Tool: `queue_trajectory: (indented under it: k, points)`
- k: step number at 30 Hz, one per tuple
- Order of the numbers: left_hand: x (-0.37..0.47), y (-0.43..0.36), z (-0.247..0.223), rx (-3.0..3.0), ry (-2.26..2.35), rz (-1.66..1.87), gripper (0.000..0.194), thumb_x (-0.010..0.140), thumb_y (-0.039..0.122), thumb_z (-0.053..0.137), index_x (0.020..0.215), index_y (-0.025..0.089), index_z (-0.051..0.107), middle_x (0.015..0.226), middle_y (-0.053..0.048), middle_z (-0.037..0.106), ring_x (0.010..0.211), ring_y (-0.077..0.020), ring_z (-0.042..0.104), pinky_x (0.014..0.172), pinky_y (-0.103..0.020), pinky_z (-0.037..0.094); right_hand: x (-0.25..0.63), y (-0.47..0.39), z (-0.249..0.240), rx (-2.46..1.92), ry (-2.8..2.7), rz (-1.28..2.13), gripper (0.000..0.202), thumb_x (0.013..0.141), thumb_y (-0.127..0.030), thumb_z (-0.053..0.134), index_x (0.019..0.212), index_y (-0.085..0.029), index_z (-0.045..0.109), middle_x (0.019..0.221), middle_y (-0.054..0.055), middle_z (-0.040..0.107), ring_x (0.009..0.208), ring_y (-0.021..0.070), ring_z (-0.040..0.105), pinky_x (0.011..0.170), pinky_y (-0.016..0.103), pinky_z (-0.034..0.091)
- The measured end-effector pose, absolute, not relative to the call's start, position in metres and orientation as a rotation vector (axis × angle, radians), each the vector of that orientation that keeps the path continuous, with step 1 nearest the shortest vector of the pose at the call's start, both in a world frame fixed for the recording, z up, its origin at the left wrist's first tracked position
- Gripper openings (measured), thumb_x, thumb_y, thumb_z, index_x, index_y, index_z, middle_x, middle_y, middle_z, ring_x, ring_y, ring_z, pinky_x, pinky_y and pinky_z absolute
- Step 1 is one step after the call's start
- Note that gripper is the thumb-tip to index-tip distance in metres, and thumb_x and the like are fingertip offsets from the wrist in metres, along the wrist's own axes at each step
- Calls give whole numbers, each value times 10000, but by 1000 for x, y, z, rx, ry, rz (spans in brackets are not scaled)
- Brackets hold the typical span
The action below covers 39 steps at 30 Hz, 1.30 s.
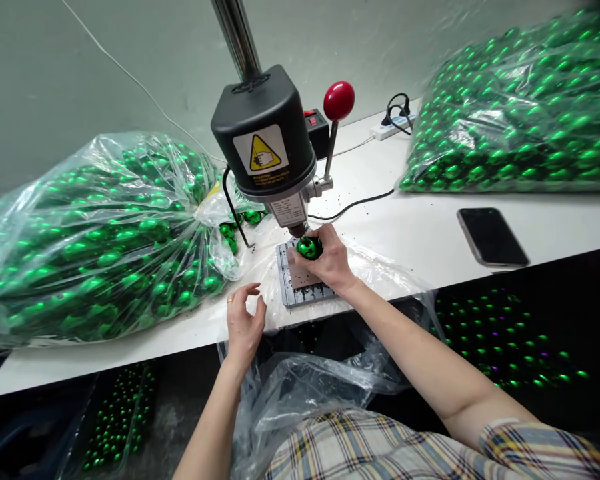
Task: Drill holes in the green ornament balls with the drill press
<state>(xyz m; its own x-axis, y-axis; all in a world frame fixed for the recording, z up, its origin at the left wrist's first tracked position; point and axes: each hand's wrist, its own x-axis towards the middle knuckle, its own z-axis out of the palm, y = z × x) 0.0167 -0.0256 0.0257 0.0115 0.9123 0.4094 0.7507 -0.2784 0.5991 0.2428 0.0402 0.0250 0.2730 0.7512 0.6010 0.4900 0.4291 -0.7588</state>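
Note:
My right hand [333, 259] grips a shiny green ball [309, 248] under the chuck of a black drill press [260, 140]. Below the ball lies a flat board [303, 277] on the grey slotted base plate [286, 293], with dark crumbs scattered over both. Whether the drill's tip touches the ball I cannot tell. My left hand [245, 320] hovers at the table's front edge, left of the base plate, fingers curved and apart, with nothing in it.
Clear plastic bags of green balls stand left [105, 247] and back right [510, 113]. A red-knobbed lever [339, 100] juts from the press. A phone [493, 235] rests on the white table [380, 220]. Behind sits a power strip [393, 127]. Clear plastic sheeting [310, 380] drapes over my lap.

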Motion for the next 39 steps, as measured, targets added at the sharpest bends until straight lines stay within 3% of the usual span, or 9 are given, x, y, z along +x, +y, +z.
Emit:
queue_trajectory:
  k: [7,11,18,22,26,39]
  points:
    - [55,-8,44,1755,1544,1154,254,870,331,644,1097,219,672,927,-42,713,970,-232,662,930,-389,469,243,39,30,-1258,-1391,265,323,730,-416,757,906,-227,562,958,68,609,858,229,640,764,381,560]
    - [88,9,60,1652,1326,1231,332,874,372,704,1176,235,682,1078,-61,727,1073,-229,660,922,-350,475,248,35,32,-1253,-1406,339,358,736,-464,783,935,-222,609,999,86,640,904,249,662,784,401,575]
    - [116,32,65,1239,1005,1157,452,781,374,827,1172,222,658,1140,-54,707,987,-185,679,881,-316,535,259,20,33,-1120,-1403,554,300,803,-321,693,1073,-209,624,1006,62,692,848,180,703,721,322,623]
    - [112,37,59,1088,902,1061,505,720,326,882,1154,212,651,1129,-53,716,1009,-184,685,921,-333,546,264,17,38,-1064,-1376,603,233,795,-242,661,1025,-203,664,1055,64,658,840,162,711,727,311,638]
    - [107,39,53,1067,832,1023,550,694,340,908,1167,224,653,1113,-43,725,1033,-189,689,989,-368,529,267,23,42,-1047,-1353,587,119,860,-257,632,927,-215,720,973,57,665,885,177,702,782,335,630]
    - [104,38,46,1068,814,1025,626,656,340,935,1197,229,641,1156,-58,726,1106,-230,696,1024,-397,524,275,28,51,-1006,-1458,669,112,842,-278,685,910,-215,748,946,42,671,867,164,707,741,302,630]
